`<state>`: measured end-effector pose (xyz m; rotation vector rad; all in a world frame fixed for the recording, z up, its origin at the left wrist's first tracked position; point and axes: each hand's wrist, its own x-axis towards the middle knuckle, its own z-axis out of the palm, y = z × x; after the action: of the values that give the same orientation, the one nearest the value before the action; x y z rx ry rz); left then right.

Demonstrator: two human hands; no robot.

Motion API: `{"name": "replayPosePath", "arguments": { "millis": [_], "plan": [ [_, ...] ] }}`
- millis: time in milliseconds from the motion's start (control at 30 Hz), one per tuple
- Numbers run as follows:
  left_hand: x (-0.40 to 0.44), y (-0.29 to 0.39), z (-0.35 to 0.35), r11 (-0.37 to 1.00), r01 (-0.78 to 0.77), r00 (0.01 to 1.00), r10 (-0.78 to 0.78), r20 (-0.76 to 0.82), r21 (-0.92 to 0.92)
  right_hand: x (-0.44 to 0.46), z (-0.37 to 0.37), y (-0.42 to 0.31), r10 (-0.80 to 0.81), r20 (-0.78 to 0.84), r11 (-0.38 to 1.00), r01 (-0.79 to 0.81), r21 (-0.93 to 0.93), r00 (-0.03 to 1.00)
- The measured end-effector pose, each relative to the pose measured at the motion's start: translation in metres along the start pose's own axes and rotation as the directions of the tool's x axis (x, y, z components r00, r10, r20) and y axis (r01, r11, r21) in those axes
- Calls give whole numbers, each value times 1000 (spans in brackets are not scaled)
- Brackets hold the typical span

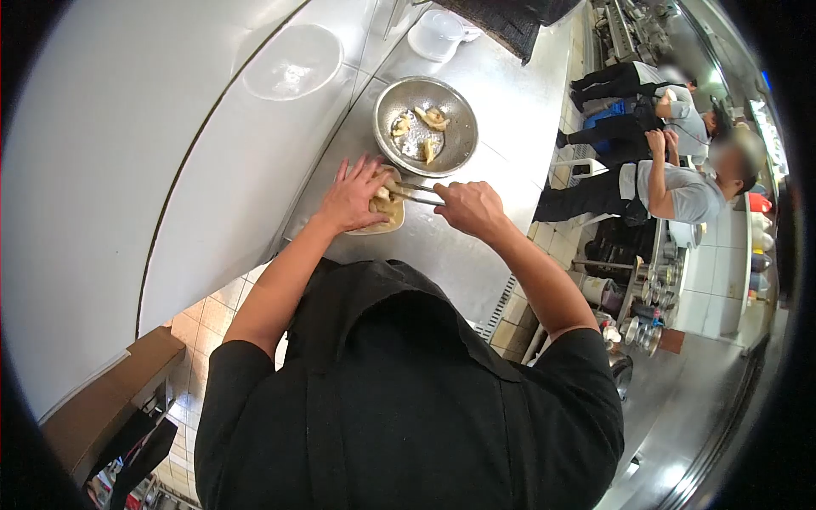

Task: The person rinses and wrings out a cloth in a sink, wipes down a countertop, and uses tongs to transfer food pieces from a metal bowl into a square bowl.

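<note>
My right hand (473,209) is closed around a pair of metal tongs (418,193). The tips of the tongs reach into a pale square container (393,227) with light-coloured food in it. Pale pieces of food (382,194) lie at the tips, though I cannot tell whether they are pinched. Over the left side of the same container, my left hand (350,197) lies with its fingers spread, partly hiding the contents. Just beyond stands a round metal bowl (467,109), with a few yellowish pieces of food (432,118) inside.
A steel counter (518,110) carries the bowl and container, with a white wall (204,195) along its left. Clear plastic tubs (435,36) sit at the back beside a dark object (501,21). Several people (671,191) stand to the right, past a tiled floor (557,246).
</note>
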<state>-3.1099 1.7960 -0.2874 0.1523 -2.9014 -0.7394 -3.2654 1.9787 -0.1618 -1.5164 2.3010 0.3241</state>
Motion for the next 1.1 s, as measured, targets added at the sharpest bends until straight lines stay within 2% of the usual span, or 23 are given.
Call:
{"name": "replayPosePath", "arguments": {
  "millis": [133, 167, 300, 433, 567, 633, 733, 767, 800, 867, 967, 1000, 1100],
  "plan": [
    [16, 0, 6, 997, 53, 997, -50, 50, -58, -22, -23, 10, -18, -21, 1000, 18, -19, 1000],
    [16, 0, 6, 994, 68, 995, -62, 74, -83, -31, -39, 11, 0, 9, 1000, 0, 28, 1000],
    [18, -1, 10, 997, 68, 997, -66, 43, -34, -47, -76, 25, 166, 57, 980, -171, 98, 985],
    [20, -2, 14, 998, 57, 997, -55, 45, -30, -12, -50, 46, 332, -6, 937, -329, 116, 943],
    [26, -7, 12, 995, 80, 991, -72, 112, -66, 32, -27, 48, 329, 64, 942, -332, 42, 942],
    [24, -8, 10, 997, 51, 997, -47, 55, -66, 46, -18, 46, 313, 74, 949, -314, 12, 947],
    [16, -18, 6, 990, 78, 997, -79, 0, -114, 46, -19, 47, 329, -25, 944, -327, 48, 944],
    [10, -20, 5, 986, 97, 995, -99, -11, -139, 42, -25, 46, 360, 22, 931, -361, 49, 933],
    [1, -18, -1, 964, 170, 985, -173, 1, -203, 30, -33, 44, 294, -22, 954, -292, 59, 955],
    [-15, -17, -19, 900, 298, 951, -307, 24, -318, 12, -40, 42, 271, -57, 959, -264, 101, 961],
    [-47, -25, -10, 870, 328, 932, -362, -25, -368, -18, -64, 13, 244, 4, 956, -241, 168, 970],
    [-54, -24, -3, 879, 323, 930, -363, -52, -352, -23, -70, 1, 234, 78, 950, -245, 192, 969],
    [-65, -23, 13, 910, 288, 930, -340, -140, -298, -25, -51, -19, 32, 21, 988, -35, 148, 999]
  ]
}}
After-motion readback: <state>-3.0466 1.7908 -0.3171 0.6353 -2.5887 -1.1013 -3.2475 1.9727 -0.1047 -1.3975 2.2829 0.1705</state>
